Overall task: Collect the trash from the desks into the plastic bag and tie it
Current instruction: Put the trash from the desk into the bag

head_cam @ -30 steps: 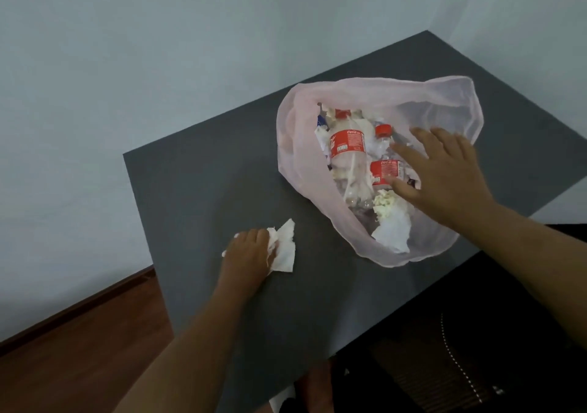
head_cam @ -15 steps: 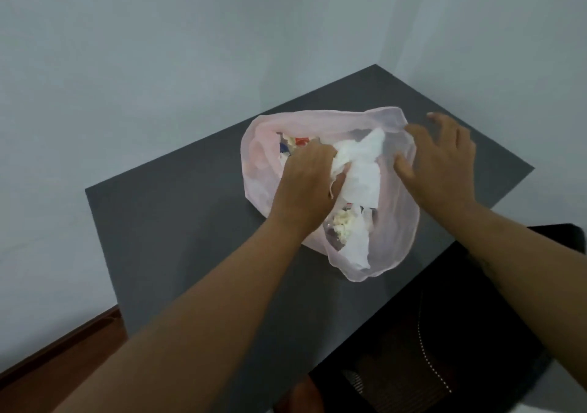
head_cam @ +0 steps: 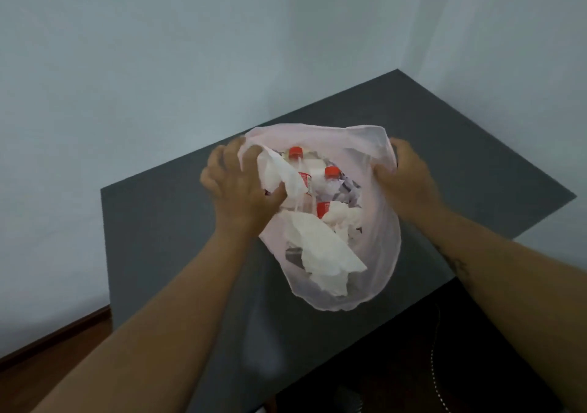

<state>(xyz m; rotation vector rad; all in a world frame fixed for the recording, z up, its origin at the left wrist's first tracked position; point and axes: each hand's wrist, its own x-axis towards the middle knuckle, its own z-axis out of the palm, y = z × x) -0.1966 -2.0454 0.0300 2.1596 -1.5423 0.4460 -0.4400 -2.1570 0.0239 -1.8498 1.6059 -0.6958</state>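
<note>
A thin pink plastic bag (head_cam: pixel 378 263) lies open on the dark grey desk (head_cam: pixel 165 238). Inside it I see two clear bottles with red caps (head_cam: pixel 330 177) and several crumpled white tissues (head_cam: pixel 320 253). My left hand (head_cam: pixel 241 187) grips the bag's left rim, its thumb inside the opening against a tissue. My right hand (head_cam: pixel 406 177) is closed on the bag's right rim. Both hands hold the mouth apart.
The desk stands in a corner between two pale walls. Its near right edge drops to a dark chair (head_cam: pixel 444 365) below. A wooden floor (head_cam: pixel 47 355) shows at the lower left.
My left hand carried the loose tissue from the desk into the bag, let it go and moved to the left rim. My right hand shifted from the bag's contents to the right rim.
</note>
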